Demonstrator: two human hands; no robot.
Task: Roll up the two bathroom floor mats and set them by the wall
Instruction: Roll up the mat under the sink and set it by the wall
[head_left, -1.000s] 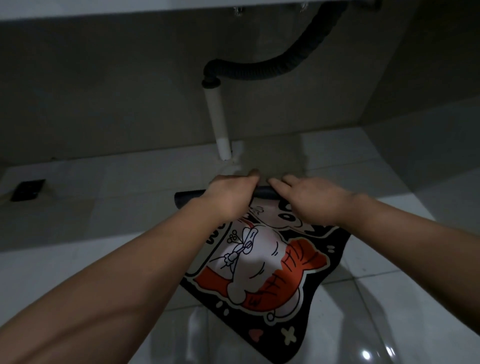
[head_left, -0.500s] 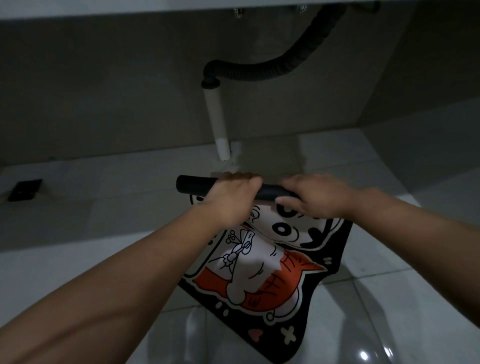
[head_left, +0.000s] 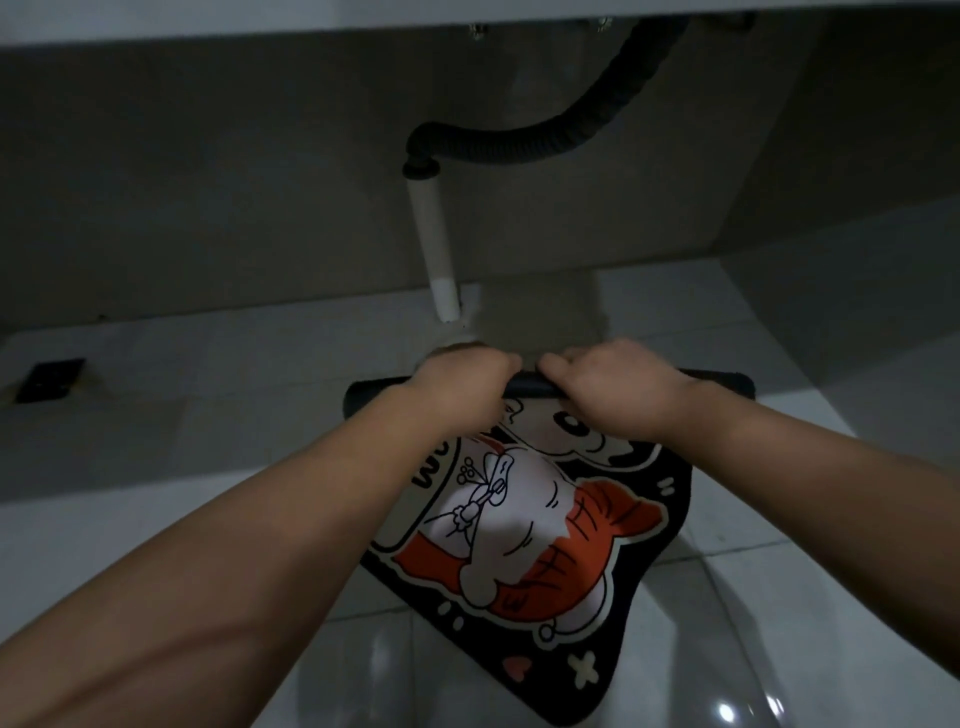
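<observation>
A: Head view: looking down past two bare forearms onto pale glossy floor (head_left: 156, 530). Dim all round.

B: Mat?

A: Mat (head_left: 524, 530) in the middle, lying on the tiles, black-edged with an orange and white cartoon print. Far edge curled into a thin dark roll (head_left: 527, 387), running left to right. Near part flat, reaching toward the lower right.

B: Hands?

A: Left hand (head_left: 460, 387) curled over the roll left of centre, fingers closed down across the top. Right hand (head_left: 618, 392) beside it on the right, also wrapped over the roll, knuckles up. Fingertips of the two nearly meeting, short strip of roll showing between. Roll ends sticking out past each hand, the right end further.

B: Second mat?

A: Only one to be seen.

B: Around it?

A: Straight beyond the hands, a white pipe (head_left: 434, 249) coming down to the floor, just past the roll. Black ribbed hose (head_left: 524, 148) joined to its top, curving up to the right toward the underside of a counter (head_left: 260, 21). Grey wall (head_left: 208, 182) behind, well past the roll. Another wall face (head_left: 857, 171) angling in on the right. Dark square drain (head_left: 49, 379) far left on the floor, well apart from the mat. Bright light reflections on the tiles at lower right.

B: Anything blocking?

A: Pipe foot close to the roll's far side, hidden partly by the left hand; touching or not, cannot tell. Forearms covering the mat's left and upper print.
</observation>
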